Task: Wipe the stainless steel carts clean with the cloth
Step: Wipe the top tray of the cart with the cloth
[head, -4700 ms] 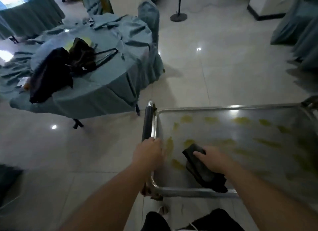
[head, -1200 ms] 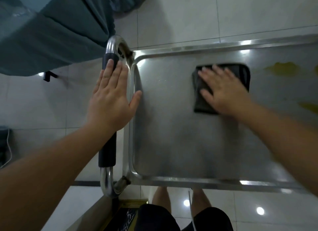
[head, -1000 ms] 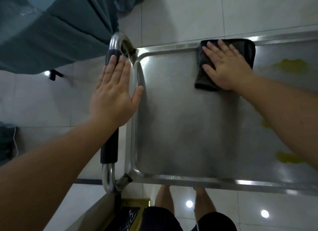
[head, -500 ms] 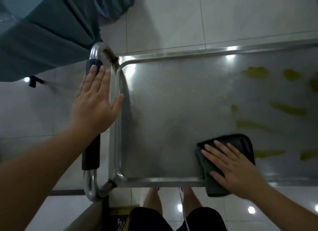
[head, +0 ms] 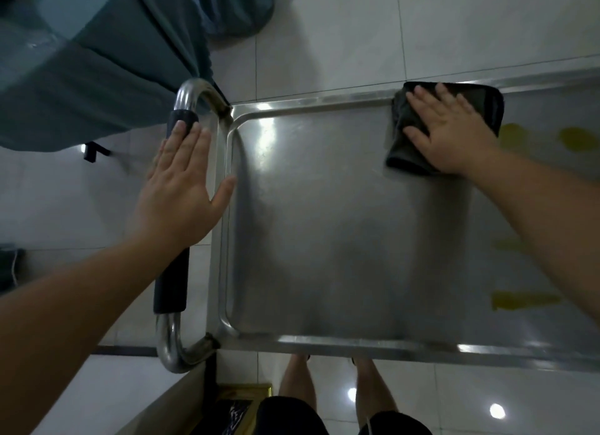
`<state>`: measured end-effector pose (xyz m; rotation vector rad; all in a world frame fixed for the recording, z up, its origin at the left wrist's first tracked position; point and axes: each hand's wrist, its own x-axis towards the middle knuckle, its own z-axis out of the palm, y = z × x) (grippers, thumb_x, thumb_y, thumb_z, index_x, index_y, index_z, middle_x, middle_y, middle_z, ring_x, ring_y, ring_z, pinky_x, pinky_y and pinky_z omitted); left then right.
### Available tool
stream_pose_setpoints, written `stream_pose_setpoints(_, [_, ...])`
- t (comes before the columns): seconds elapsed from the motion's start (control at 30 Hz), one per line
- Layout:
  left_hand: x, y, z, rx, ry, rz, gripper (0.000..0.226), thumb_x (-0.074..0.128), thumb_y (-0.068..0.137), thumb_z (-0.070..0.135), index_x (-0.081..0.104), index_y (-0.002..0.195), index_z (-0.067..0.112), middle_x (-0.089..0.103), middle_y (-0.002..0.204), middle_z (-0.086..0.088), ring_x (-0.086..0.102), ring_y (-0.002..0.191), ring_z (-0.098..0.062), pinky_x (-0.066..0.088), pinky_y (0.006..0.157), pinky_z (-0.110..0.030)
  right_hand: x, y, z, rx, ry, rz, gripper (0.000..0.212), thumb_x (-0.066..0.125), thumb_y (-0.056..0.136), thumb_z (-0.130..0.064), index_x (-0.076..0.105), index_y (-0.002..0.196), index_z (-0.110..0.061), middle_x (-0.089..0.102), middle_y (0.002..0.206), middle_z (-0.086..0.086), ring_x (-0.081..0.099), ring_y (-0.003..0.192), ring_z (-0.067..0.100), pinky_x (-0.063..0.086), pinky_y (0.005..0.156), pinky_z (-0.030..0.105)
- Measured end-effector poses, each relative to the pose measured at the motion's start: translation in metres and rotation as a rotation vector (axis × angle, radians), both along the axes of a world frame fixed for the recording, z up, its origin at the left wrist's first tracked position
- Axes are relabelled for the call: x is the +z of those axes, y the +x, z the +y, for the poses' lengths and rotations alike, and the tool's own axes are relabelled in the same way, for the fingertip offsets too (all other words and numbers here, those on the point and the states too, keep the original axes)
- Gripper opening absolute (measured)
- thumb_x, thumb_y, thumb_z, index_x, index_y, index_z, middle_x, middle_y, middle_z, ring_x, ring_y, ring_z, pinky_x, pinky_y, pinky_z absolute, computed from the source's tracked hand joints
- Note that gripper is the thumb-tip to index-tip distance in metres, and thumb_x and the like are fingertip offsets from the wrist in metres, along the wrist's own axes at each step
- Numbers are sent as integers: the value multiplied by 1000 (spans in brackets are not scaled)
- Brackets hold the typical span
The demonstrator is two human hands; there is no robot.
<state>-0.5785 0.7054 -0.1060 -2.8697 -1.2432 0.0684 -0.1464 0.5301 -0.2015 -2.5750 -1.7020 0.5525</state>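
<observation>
A stainless steel cart (head: 324, 240) fills the middle and right of the head view, seen from above. Its top tray looks smooth on the left, with yellow smears (head: 522, 300) on the right part. My right hand (head: 449, 133) lies flat with straight fingers on a dark folded cloth (head: 487, 105) at the tray's far rim. My left hand (head: 181, 188) rests flat on the cart's handle (head: 170, 288), a steel tube with a black grip, thumb reaching toward the tray's left rim.
A table draped in teal cloth (head: 81, 77) stands close to the far left of the cart, almost touching the handle. White glossy floor tiles (head: 357, 29) surround the cart. My legs (head: 328, 386) are at the near rim. A dark object with gold trim (head: 237, 405) sits below the handle.
My right hand has slid the cloth from the near rim across the tray to the far rim. My left hand stays flat on the handle.
</observation>
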Motion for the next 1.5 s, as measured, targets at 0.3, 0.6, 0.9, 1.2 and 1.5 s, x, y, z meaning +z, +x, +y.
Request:
stream_pose_setpoints(0.3, [14, 7, -7, 12, -58, 17, 85, 27, 105, 66, 11, 170, 13, 6, 178, -5, -9, 164, -14, 2, 133, -44, -1, -117, -225, 74, -18, 22, 67, 31, 105, -55, 27, 164, -25, 25, 171, -4, 21, 158, 23, 17, 127, 48])
stream_pose_setpoints(0.6, [12, 6, -5, -4, -55, 36, 82, 29, 109, 62, 9, 170, 12, 3, 179, -6, -11, 163, -15, -1, 133, -42, 1, -192, -299, -231, -70, -32, 67, 28, 106, -51, 26, 164, -18, 26, 170, 4, 17, 159, 28, 20, 126, 56])
stream_pose_setpoints(0.9, [4, 1, -1, -14, -21, -6, 81, 27, 108, 64, 10, 170, 15, 8, 178, -5, -9, 163, -13, 0, 132, -40, -12, -403, -114, 32, 79, 187, 72, 30, 108, -50, 5, 167, -18, 4, 175, 3, -5, 160, 31, 7, 128, 53])
stream_pose_setpoints(1.2, [2, 0, -3, -23, -31, -43, 79, 25, 109, 65, 11, 170, 15, 9, 178, -5, -8, 163, -12, -1, 132, -40, -16, -435, -78, 228, 173, 218, 68, 25, 110, -50, 1, 167, -22, 0, 175, -2, -11, 160, 24, -2, 128, 48])
stream_pose_setpoints(1.5, [4, 1, -2, -31, -55, -52, 80, 23, 108, 67, 11, 169, 16, 12, 177, -5, -11, 163, -12, 0, 132, -42, -12, -238, -209, -265, 79, -13, 65, 32, 105, -51, 27, 165, -25, 29, 170, -2, 20, 159, 24, 21, 126, 52])
